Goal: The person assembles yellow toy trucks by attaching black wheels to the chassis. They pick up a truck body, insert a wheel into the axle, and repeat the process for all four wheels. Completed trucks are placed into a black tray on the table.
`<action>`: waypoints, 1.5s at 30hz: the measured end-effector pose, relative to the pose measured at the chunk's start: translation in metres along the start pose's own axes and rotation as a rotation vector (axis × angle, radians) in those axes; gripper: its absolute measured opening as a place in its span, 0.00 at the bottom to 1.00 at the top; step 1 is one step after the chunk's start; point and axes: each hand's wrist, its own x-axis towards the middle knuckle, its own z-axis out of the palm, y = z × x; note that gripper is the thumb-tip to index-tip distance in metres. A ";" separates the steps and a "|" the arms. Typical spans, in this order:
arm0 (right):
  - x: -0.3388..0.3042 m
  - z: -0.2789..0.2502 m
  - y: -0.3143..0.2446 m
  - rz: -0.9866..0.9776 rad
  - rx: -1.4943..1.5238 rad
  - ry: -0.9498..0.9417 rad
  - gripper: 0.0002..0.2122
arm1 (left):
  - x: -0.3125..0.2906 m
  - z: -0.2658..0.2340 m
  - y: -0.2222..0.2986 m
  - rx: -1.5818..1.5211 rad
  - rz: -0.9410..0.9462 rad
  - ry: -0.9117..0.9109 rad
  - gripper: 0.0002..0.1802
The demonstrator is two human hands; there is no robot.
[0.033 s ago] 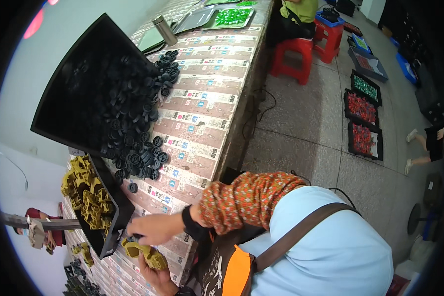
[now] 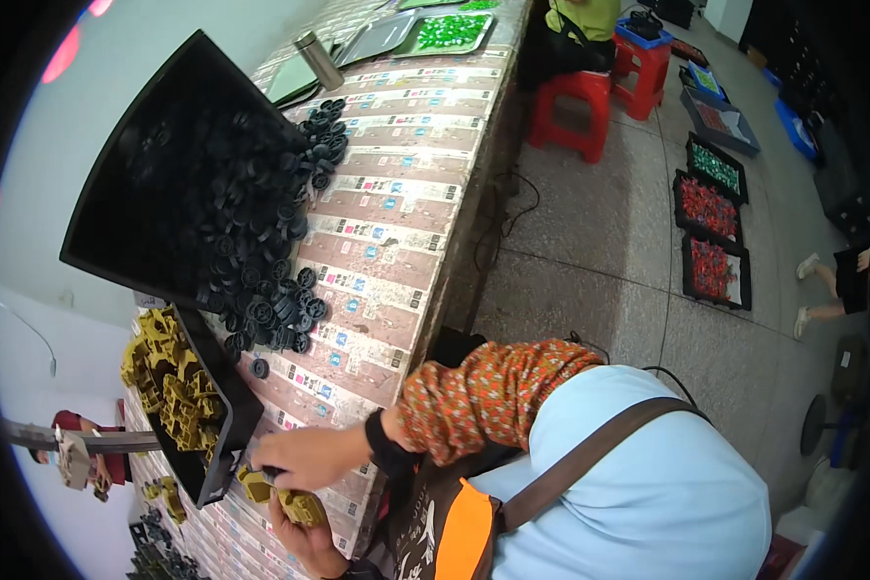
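Note:
My left hand (image 2: 304, 541) grips a mustard-yellow plastic moulded part (image 2: 302, 507) low over the table's edge. Just above it, my right hand (image 2: 314, 456) is closed over a small black piece (image 2: 273, 472), pressed against the yellow part's top; the fingers hide most of it, so its kind is unclear. A black bin (image 2: 244, 411) heaped with similar yellow parts (image 2: 179, 387) stands beside my right hand. Beyond it, a large black bin (image 2: 130, 222) lies tipped, and black plastic wheels (image 2: 261, 309) spill out onto the table.
The long table (image 2: 377, 280) has a patterned cover. At its far end are a steel flask (image 2: 317, 60) and a tray (image 2: 445, 48) of green pieces. Red stools (image 2: 572, 116) and crates of red parts (image 2: 710, 208) stand on the floor. Several people are nearby.
My right hand has shifted slightly right and turned over the yellow part, covering more of its top. The left hand still grips the part in nearly the same place.

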 end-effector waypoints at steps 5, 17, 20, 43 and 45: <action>-0.040 0.005 -0.034 0.048 0.116 0.137 0.23 | 0.001 0.043 -0.002 -0.090 -0.062 -0.021 0.21; -0.068 -0.030 -0.048 0.069 0.083 0.243 0.22 | -0.025 0.075 -0.025 -0.020 -0.108 -0.007 0.22; -0.071 -0.041 -0.050 0.084 0.060 0.272 0.22 | -0.022 0.079 -0.027 -0.051 -0.090 0.052 0.17; -0.075 -0.061 -0.059 0.444 0.365 0.070 0.22 | -0.001 0.093 -0.034 -0.102 0.045 0.059 0.24; -0.074 -0.062 -0.063 0.577 0.423 0.022 0.22 | -0.002 0.089 -0.035 -0.067 0.112 0.065 0.25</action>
